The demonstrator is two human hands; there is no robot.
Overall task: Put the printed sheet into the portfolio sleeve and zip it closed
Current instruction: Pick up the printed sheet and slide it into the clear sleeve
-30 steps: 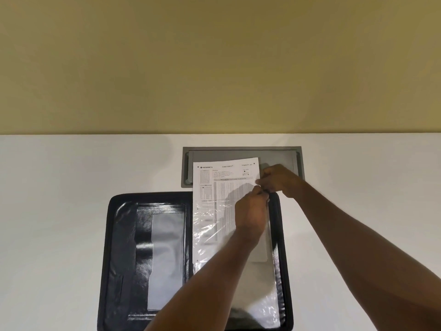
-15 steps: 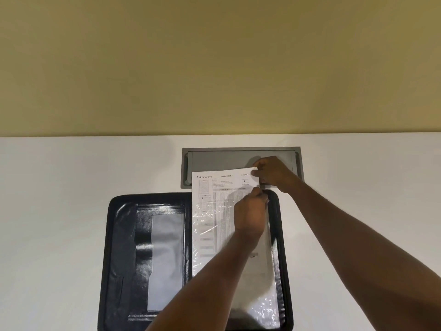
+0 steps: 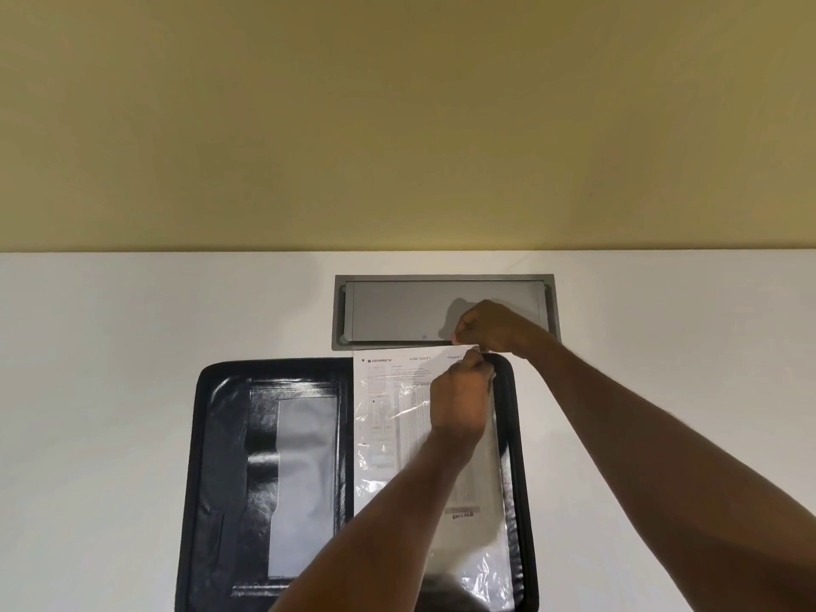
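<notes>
A black zip portfolio (image 3: pixel 221 435) lies open on the white table. On its right half lies a clear plastic sleeve (image 3: pixel 481 563). The printed sheet (image 3: pixel 397 368) sits mostly inside the sleeve, with its top strip just above the portfolio's upper edge. My left hand (image 3: pixel 459 399) reaches over the sleeve, its fingertips pinched on the sleeve's top edge near the right corner. My right hand (image 3: pixel 490 324) is just beyond, pinching the sheet's top right corner. My left forearm hides the lower middle of the sheet.
A grey rectangular hatch (image 3: pixel 397 311) is set flush into the table (image 3: pixel 132 324) right behind the portfolio. The portfolio's left half has glossy black pockets with a grey insert (image 3: pixel 304 479). A yellow wall rises behind the table.
The sheet has slid toward me, deeper into the sleeve. Its top edge lay over the grey hatch and now sits at the hatch's near rim. Both hands kept their pinch at the top right corner.
</notes>
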